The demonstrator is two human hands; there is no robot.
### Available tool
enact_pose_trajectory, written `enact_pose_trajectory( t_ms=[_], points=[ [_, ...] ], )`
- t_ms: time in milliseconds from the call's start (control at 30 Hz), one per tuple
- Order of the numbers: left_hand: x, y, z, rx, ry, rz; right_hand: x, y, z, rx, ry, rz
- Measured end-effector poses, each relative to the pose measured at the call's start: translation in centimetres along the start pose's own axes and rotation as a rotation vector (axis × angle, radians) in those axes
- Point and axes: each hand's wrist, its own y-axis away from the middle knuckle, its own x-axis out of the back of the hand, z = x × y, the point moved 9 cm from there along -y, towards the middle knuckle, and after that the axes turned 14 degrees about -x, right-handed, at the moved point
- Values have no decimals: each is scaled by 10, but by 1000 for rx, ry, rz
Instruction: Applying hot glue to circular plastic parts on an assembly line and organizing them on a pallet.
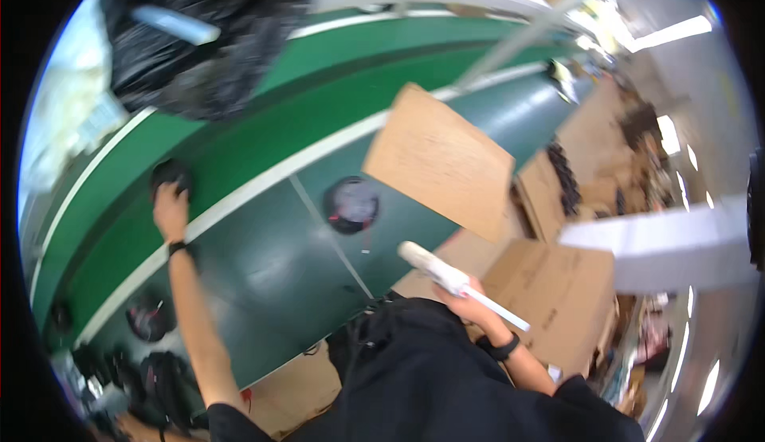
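Observation:
At the left, my left hand reaches over the green belt with its fingers closed on the edge of a black, round, cap-like item. In my right hand, low and right of the middle, is a white lint roller; its pale roller end points up and left, its thin handle down and right. A second dark cap with a greyish inside and a small red tag lies on the dark green table between my hands. Another dark cap lies left of my left forearm.
A tan cardboard sheet stands tilted beyond my right hand. A large carton is at the right. A black plastic bag lies far left, across the green belt. Another person's hand shows at the lower left.

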Motion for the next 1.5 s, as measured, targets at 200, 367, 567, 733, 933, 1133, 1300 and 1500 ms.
enact_pose_trajectory(
  t_ms=[200,367,567,733,933,1133,1300,1500],
  points=[
    [24,60,96,-354,347,-396,-11,4,-22,77,136,-27],
    [36,142,235,-442,356,-487,-27,-5,-17,95,39,-149],
    [52,195,286,-210,610,-353,-67,-18,-33,179,190,-318],
    [60,178,275,67,468,-259,-108,-14,-58,506,311,-454],
    [35,192,271,-102,456,-413,-134,-9,-78,695,494,-448],
    [18,164,264,-122,762,-414,-147,-11,-80,796,570,-443],
    [-4,141,253,-69,904,-365,-157,-4,-85,855,574,-443],
    [-24,139,258,16,920,-441,-166,2,-88,859,628,-384]
  ],
)
